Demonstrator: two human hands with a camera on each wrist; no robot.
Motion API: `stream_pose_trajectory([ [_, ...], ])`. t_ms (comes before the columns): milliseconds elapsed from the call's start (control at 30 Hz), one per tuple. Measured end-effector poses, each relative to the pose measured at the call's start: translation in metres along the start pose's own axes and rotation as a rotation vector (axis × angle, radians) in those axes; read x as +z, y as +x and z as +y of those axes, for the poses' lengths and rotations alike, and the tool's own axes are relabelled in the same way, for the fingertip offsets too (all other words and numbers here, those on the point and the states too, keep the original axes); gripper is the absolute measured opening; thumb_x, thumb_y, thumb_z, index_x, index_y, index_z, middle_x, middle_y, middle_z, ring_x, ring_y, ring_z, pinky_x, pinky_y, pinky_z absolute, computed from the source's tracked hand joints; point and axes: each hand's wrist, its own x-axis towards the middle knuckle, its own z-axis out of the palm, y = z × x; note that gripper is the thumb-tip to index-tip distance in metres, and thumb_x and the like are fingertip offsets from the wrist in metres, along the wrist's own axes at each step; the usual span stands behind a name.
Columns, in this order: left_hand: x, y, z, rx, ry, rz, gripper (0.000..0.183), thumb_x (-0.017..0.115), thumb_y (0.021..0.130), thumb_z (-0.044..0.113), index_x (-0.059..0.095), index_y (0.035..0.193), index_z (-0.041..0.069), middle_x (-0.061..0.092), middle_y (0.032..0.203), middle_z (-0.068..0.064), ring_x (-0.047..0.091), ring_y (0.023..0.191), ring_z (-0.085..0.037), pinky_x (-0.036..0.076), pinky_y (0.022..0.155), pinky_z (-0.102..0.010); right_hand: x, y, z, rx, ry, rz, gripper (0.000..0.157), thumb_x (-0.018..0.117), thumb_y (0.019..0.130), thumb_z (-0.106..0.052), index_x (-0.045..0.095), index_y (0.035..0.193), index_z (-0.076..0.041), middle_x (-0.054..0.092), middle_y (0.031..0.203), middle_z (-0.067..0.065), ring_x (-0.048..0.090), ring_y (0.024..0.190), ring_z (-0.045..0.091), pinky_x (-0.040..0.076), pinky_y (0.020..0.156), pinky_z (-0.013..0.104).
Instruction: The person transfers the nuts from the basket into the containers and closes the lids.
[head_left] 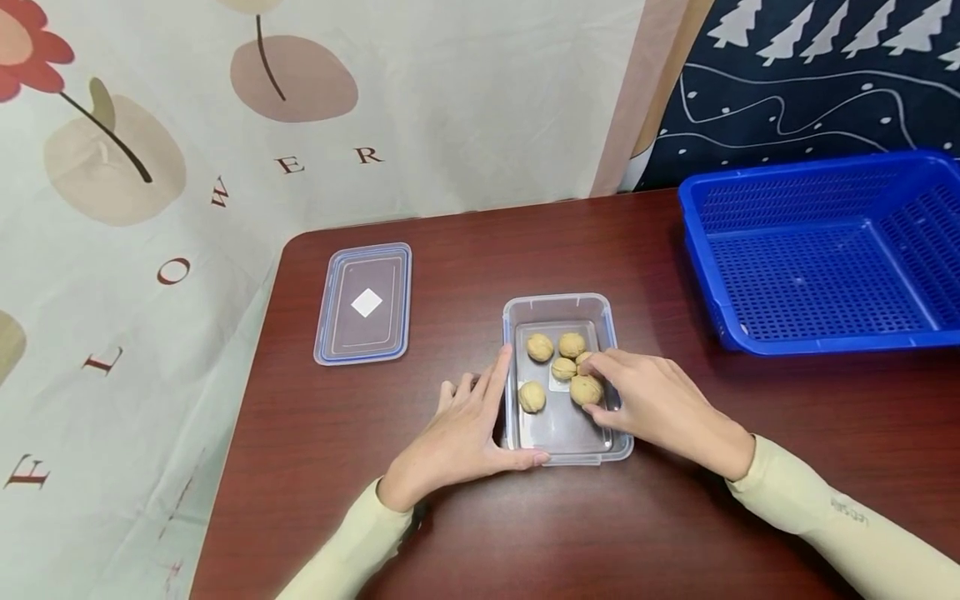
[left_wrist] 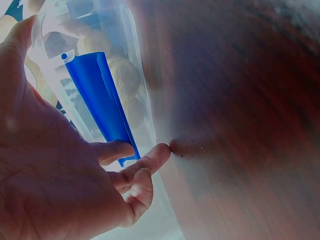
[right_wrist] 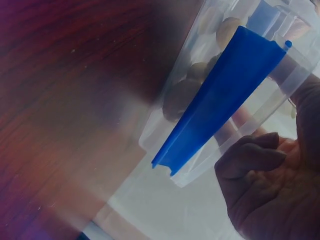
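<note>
A clear plastic container (head_left: 558, 433) stands on the table with several walnuts (head_left: 539, 347) in it. My left hand (head_left: 461, 433) is spread around its near left corner, fingers along the left wall and thumb over the front rim. In the left wrist view, fingertips touch the wall by a blue clip (left_wrist: 100, 95). Over the right wall reaches my right hand (head_left: 667, 404), thumb and forefinger on either side of a walnut (head_left: 586, 390) inside the container. The right wrist view shows another blue clip (right_wrist: 220, 100) on the side wall; this wall blurs the walnuts behind it.
A clear lid (head_left: 367, 342) with a blue seal and a white diamond label lies on the table, left of the container. At the back right stands a blue perforated basket (head_left: 817, 337). Patterned cloth (head_left: 480, 108) hangs along the table's back and left edges.
</note>
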Motion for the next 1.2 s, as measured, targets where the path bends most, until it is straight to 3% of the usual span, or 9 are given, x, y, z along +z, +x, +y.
stream_pose_trajectory([
  [333,0.001,0.002,0.000,0.018,0.020,0.013,0.143,0.073,0.082,0.086,-0.008,0.176,0.015,0.030,0.177,-0.009,0.050,0.129,-0.030,0.032,0.097,-0.048,0.001,0.001,-0.006,0.026,-0.054,0.008,0.039,0.097,0.080,-0.019,0.070,0.107,-0.013,0.067,0.088,-0.002,0.055,0.059,0.016,0.047,0.050,0.039],
  [700,0.002,0.001,-0.003,0.015,0.015,0.021,0.143,0.073,0.081,0.087,-0.007,0.176,0.015,0.028,0.178,-0.008,0.049,0.131,-0.031,0.032,0.098,-0.049,-0.001,-0.008,0.003,-0.035,0.051,0.127,0.035,0.092,0.085,-0.015,0.074,0.115,-0.012,0.074,0.109,0.000,0.060,0.067,0.012,0.050,0.056,0.036],
  [867,0.001,0.000,-0.004,0.009,0.012,0.032,0.143,0.072,0.081,0.088,-0.005,0.176,0.014,0.029,0.177,-0.007,0.049,0.130,-0.031,0.032,0.098,-0.049,-0.012,-0.009,0.007,-0.019,0.102,0.203,0.030,0.087,0.090,-0.016,0.075,0.117,-0.012,0.072,0.104,-0.001,0.048,0.065,0.006,0.042,0.055,0.026],
  [1200,0.004,0.001,-0.003,0.023,0.005,0.041,0.142,0.069,0.081,0.091,-0.006,0.176,0.016,0.028,0.178,-0.005,0.048,0.130,-0.031,0.030,0.099,-0.049,-0.048,-0.027,0.024,0.071,0.067,0.352,0.032,0.085,0.088,-0.009,0.078,0.119,-0.015,0.063,0.092,-0.011,0.048,0.069,0.004,0.037,0.061,0.020],
])
